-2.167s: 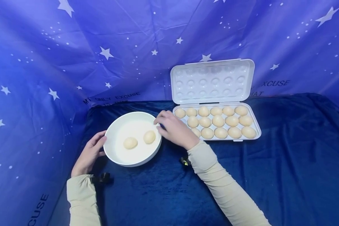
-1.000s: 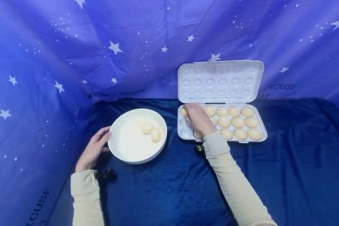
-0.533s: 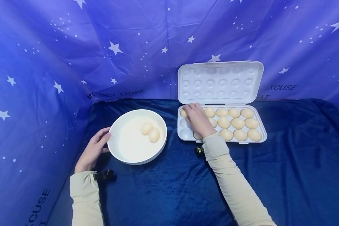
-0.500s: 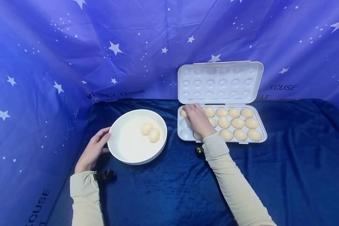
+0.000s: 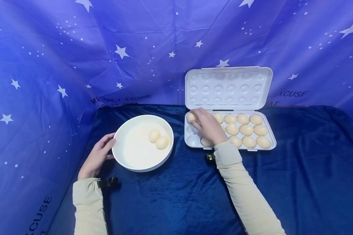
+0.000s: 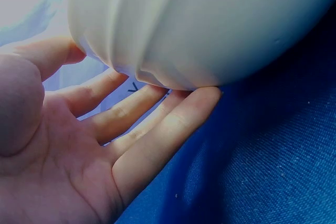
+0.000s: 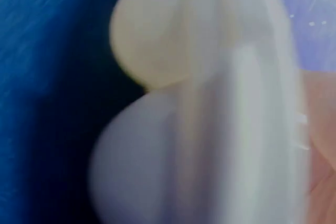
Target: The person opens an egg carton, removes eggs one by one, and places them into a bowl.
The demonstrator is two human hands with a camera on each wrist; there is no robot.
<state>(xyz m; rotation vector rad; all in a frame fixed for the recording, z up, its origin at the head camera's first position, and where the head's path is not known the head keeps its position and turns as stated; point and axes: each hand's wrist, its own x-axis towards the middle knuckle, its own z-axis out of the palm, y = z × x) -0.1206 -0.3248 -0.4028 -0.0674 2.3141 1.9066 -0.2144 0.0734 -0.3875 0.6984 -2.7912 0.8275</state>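
A white bowl (image 5: pixel 129 160) stands on the left with two pale eggs (image 5: pixel 158 138) lying together in its right half. My left hand (image 5: pixel 97 155) holds the bowl's left side, the thumb at the rim and the fingers against the outer wall, as the left wrist view shows too (image 6: pixel 105 129). In the head view my right hand (image 5: pixel 207 125) reaches over the open egg carton (image 5: pixel 223 148) and pinches the egg (image 5: pixel 191 117) in its back left corner. Whether that egg is lifted I cannot tell. The right wrist view mostly shows the carton's blurred outer side (image 7: pixel 247 129).
Several eggs (image 5: pixel 247 130) sit in rows in the carton, and two cups at its left end (image 5: pixel 192 141) hold none. The carton lid (image 5: pixel 229 88) stands raised behind. Dark blue cloth (image 5: pixel 164 202) covers the table; a starry blue curtain (image 5: pixel 153 75) hangs behind it.
My right hand has gone from the bowl's right rim to the carton's back left corner and taken hold of an egg. The bowl's two eggs have rolled together. My left hand stays at the bowl.
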